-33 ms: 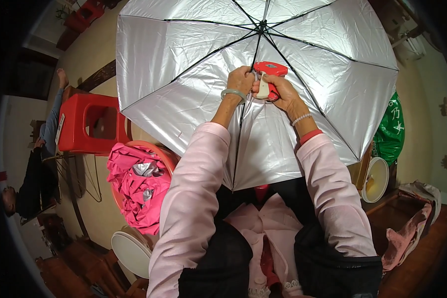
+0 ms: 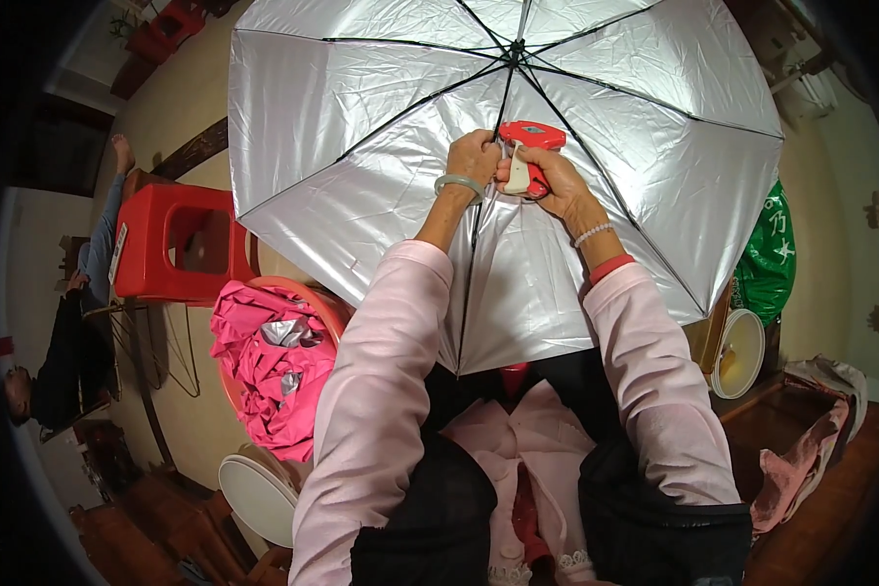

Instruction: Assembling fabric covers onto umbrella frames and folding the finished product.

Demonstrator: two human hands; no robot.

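Beige floor (image 2: 190, 420) around silver umbrella (image 2: 391, 186) — left hand (image 2: 471, 159) pinched on a rib (image 2: 505, 98), right hand (image 2: 554, 180) clamped round red tool (image 2: 533, 135).

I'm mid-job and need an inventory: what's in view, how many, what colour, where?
Umbrella: 1, silver inside, black ribs, open, top centre
Handheld tool: 1, red and white, centre
Stool: 1, red, left of umbrella
Basin: 1, orange-red, left
Fabric: 1 heap, pink with silver patches, in basin
Round item: 1, white, lower left
Green bag: 1, green, right
Round container: 1, white, right
Cloth: count unclear, pinkish, lower right
Other person: 1, black top, far left
Dim edges: smaller things, unclear
Sleeves: 2, pale pink, lower centre
Left hand: 1, bare, at an umbrella rib
Right hand: 1, bare, gripping the tool
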